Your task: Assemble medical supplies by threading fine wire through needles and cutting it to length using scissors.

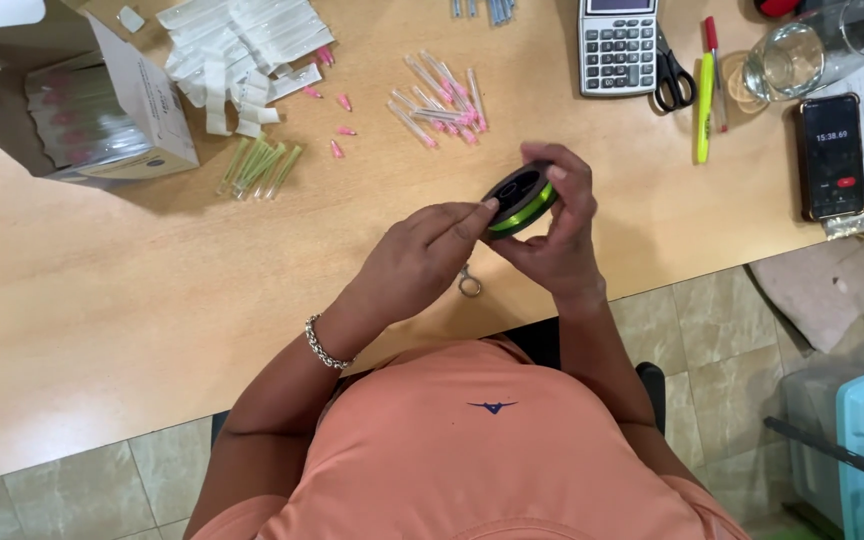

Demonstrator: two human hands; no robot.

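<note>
Two hands hold a spool of green line above the tabletop's near edge.

The right hand point(557, 235) cups the black spool point(520, 198) from behind, fingers curled over its rim, gripping it tilted; the left hand point(422, 262), a bracelet point(324, 347) on its wrist, pinches narrowly at the spool's edge with fingertips. A small metal ring point(469, 285) lies under the hands. At the far left corner an open cardboard box point(142, 110) holds pink-tipped tubes, partly cut off. A glass point(802, 50) near the far right edge looks empty, though that is hard to tell. Loose pink-capped tubes point(442, 100) lie mid-table; what the left fingers hold cannot be made out.
</note>
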